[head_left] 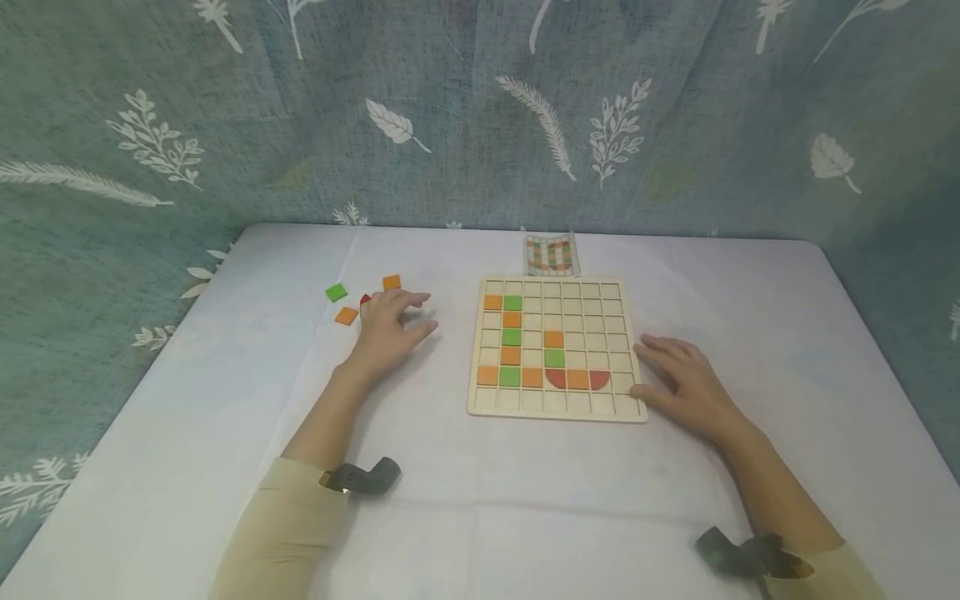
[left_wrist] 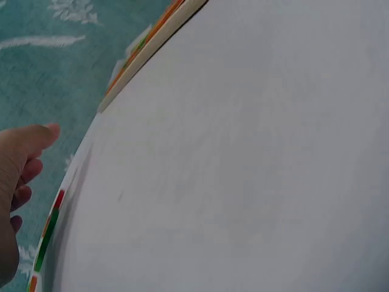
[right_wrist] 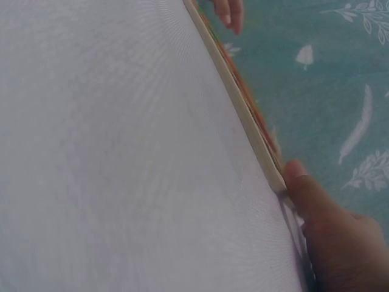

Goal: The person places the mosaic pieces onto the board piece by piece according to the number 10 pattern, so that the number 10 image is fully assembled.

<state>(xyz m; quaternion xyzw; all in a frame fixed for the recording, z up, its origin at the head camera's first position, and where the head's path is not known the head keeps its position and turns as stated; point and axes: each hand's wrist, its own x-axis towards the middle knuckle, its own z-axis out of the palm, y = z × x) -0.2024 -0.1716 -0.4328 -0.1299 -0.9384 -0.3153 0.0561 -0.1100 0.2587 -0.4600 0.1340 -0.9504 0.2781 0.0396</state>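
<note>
A wooden grid board [head_left: 557, 402] lies flat, with orange and green square tiles and red half-round pieces in some of its cells. My right hand [head_left: 686, 383] rests at the board's right edge. Its thumb [right_wrist: 296, 170] meets the near right corner in the right wrist view. Left of the board, my left hand [head_left: 386, 333] is held above the table among loose tiles, thumb and fingers apart with nothing between them. It partly covers a red piece [head_left: 365, 299]. Close by lie an orange tile [head_left: 392, 282], a second orange tile [head_left: 346, 316] and a green tile [head_left: 336, 292].
Behind the board lies a small pattern card [head_left: 551, 255] showing a coloured grid. White cloth covers the table [head_left: 480, 500], whose back edge meets a green leaf-printed curtain [head_left: 465, 167]. Each wrist wears a dark camera mount.
</note>
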